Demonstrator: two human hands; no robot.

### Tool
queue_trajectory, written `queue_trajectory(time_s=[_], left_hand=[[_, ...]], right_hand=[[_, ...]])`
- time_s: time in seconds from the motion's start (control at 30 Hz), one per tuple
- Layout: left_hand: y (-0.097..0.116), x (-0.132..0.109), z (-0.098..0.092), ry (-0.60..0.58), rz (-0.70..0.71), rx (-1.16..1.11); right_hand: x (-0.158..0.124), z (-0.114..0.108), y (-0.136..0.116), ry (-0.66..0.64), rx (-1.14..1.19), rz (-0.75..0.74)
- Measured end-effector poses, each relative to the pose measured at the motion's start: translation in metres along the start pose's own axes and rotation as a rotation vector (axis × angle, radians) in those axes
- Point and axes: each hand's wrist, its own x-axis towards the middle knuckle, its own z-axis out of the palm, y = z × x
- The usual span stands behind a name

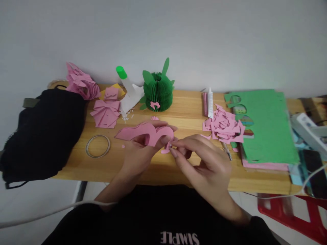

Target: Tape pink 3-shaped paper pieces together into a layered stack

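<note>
My left hand (139, 153) is closed around a pink paper cut-out (143, 132) with curved lobes and a pointed left end; it looks folded or layered. At the paper's right edge, the thumb and forefinger of my right hand (208, 161) are pinched together. Whatever lies between those fingertips is too small to make out. Just beyond my hands stands a green pleated paper ball (158, 90) with leaf shapes on top and a small pink paper piece (155, 105) on its front.
Left are a black bag (46, 129), a tape ring (97, 146), folded pink paper (106, 112) and a green-capped glue stick (124, 76). Right are pink scraps (223, 124), a white tube (210, 103), a pen (227, 151), green sheets (268, 126) and a phone (314, 170).
</note>
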Motion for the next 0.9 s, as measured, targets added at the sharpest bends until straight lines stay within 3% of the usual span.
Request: queue_trajectory(time_s=[0.47, 0.9], left_hand=[[0.003, -0.0016, 0.002, -0.025, -0.064, 0.1], [0.0059, -0.0035, 0.006, 0.064, -0.072, 0.059]], right_hand=[[-0.0016, 0.0, -0.0002, 0.007, 0.05, 0.028], [-0.0025, -0.0011, -0.0002, -0.001, 0.053, 0.021]])
